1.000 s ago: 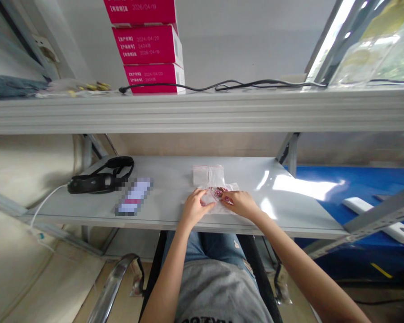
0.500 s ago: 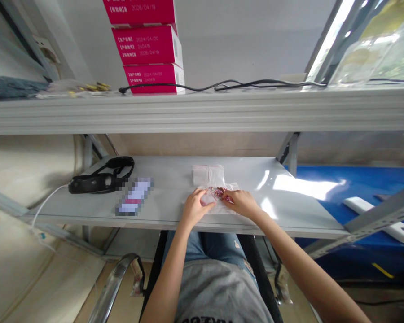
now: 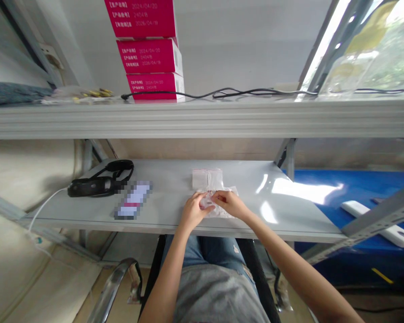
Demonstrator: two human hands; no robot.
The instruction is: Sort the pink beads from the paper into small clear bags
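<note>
- Clear plastic, item one: small bag [image 3: 209,202], on the white table [image 3: 289,215] near its front edge, pinched from both sides.
- Left hand [image 3: 192,210]: fingertips closed on the bag's 9 o'clock edge, wrist resting at the table rim.
- Right hand [image 3: 229,204]: fingertips closed on the bag's top edge, close against the left hand's.
- Change over the last second: right hand shifted toward 9 o'clock and up over the bag; hands formerly a little apart, now almost touching.
- Red beads, plainly visible through the plastic a second ago, now mostly covered by the right fingers; only a faint pink trace left in view.
- Reading of the change: both grips now gathered at one spot on the bag rather than spread across it, with the bag itself unmoved on the table.
- At 12 o'clock from the hands: flat stack of clear bags [image 3: 206,178], untouched.
- At 9 to 10 o'clock: blurred phone [image 3: 133,205]; beyond it, black strapped device [image 3: 97,184].
- Upper shelf [image 3: 202,119]: magenta boxes [image 3: 151,56] at 11 o'clock, black cable [image 3: 222,93] at 12.
- At 3 o'clock: blue surface [image 3: 340,188].
</note>
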